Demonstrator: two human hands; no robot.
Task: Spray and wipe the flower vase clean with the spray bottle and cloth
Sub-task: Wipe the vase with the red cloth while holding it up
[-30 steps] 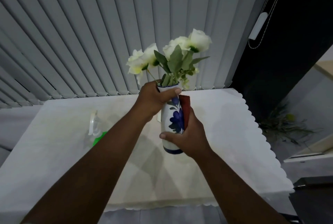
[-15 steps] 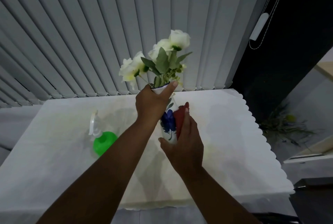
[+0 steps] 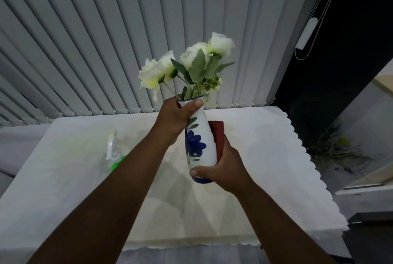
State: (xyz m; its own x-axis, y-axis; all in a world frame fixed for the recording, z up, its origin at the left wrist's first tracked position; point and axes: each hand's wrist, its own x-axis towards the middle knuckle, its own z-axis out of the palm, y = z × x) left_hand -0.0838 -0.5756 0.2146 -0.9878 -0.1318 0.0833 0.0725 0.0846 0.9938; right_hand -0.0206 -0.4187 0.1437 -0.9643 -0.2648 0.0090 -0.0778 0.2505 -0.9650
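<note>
A white vase (image 3: pixel 202 142) with a blue flower pattern is held up above the table, nearly upright. White artificial flowers (image 3: pixel 191 66) stand in it. My left hand (image 3: pixel 173 121) grips the vase's neck just under the rim. My right hand (image 3: pixel 221 166) wraps the lower body and presses a dark red cloth (image 3: pixel 218 136) against the vase's right side. The spray bottle (image 3: pixel 116 155), clear head on a green body, stands on the table to the left, partly hidden by my left forearm.
The table (image 3: pixel 265 157) has a pale cloth with a scalloped edge. Grey vertical blinds (image 3: pixel 106 40) hang behind it. A blind cord weight (image 3: pixel 306 33) hangs at the upper right. A dried plant (image 3: pixel 331 151) lies on the floor to the right.
The vase has been lifted and tilted back upright after leaning left. My right hand with the cloth has slid down toward the vase's base.
</note>
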